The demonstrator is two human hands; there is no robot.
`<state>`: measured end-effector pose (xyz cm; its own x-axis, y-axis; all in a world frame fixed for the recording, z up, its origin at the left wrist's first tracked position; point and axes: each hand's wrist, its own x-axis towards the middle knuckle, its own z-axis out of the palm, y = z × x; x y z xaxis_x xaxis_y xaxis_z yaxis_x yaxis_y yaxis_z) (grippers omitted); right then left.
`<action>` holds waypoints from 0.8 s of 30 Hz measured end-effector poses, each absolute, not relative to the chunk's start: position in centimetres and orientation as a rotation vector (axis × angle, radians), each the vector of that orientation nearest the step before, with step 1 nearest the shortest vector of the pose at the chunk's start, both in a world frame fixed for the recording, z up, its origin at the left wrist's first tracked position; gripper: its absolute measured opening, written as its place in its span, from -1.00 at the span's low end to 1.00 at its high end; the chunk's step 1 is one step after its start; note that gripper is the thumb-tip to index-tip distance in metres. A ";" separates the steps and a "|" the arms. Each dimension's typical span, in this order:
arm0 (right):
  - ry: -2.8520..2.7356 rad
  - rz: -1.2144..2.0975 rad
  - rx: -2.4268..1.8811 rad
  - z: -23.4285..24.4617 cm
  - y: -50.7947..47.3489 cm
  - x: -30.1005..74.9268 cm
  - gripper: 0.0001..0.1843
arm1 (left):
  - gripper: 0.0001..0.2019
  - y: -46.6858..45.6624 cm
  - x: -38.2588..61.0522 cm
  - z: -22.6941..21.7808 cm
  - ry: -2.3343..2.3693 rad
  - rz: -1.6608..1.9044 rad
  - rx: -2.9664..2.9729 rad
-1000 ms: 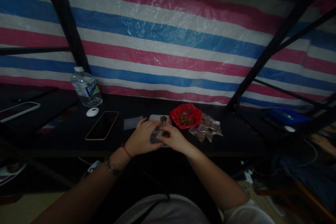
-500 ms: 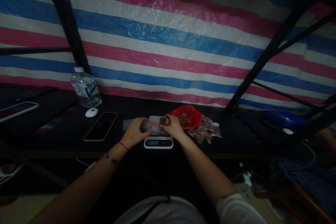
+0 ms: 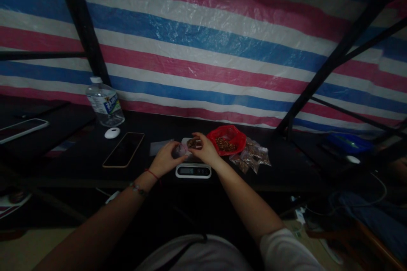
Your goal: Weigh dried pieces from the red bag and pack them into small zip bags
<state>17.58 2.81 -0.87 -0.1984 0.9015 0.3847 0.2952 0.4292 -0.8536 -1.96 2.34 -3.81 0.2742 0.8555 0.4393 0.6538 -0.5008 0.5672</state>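
Well, from where I stand, both hands are close together over the white scale [image 3: 193, 171], its display facing the person. The left hand [image 3: 165, 161] has thumb and fingers curved around a clear bag [image 3: 182, 149], seemingly gripping its sides. The right hand [image 3: 206, 151] has thumb and fingers closed about a small load of brown pieces [image 3: 192, 143], just beside that bag and above the scale's pan. Whether a little cup holds those pieces I can't tell in this dim light.

I'd expect the clear bag to be very light, limp and rather slippery, best taken by the edges of its mouth, thumb on one side and fingers on the other, so it doesn't fold in. The brown pieces look small and loose, light too, and liable to scatter if tipped carelessly; I'd keep them low and steady, held from the sides.

To the right sits a red bag [image 3: 239, 136], its mouth gaping, with more brown pieces inside. Against it lies a loose pile of small clear packets [image 3: 252, 157] with brownish contents. Over on the left stands a clear bottle [image 3: 105, 105]; I can't make out any liquid level in it.
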 end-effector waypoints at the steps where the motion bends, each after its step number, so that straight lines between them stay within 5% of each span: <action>1: -1.756 0.785 -1.046 -0.7 2.8 17.5 -0.38 | -0.48 2.3 -2.0 -3.7 1.384 1.063 2.266; 11: -2.087 0.637 -0.988 1.2 3.2 17.4 -0.67 | -0.51 2.2 -1.9 -3.6 1.347 1.165 2.178; 24: -2.113 0.607 -0.877 2.3 3.0 16.8 -0.59 | -0.38 1.7 -1.1 -4.1 1.308 1.225 2.036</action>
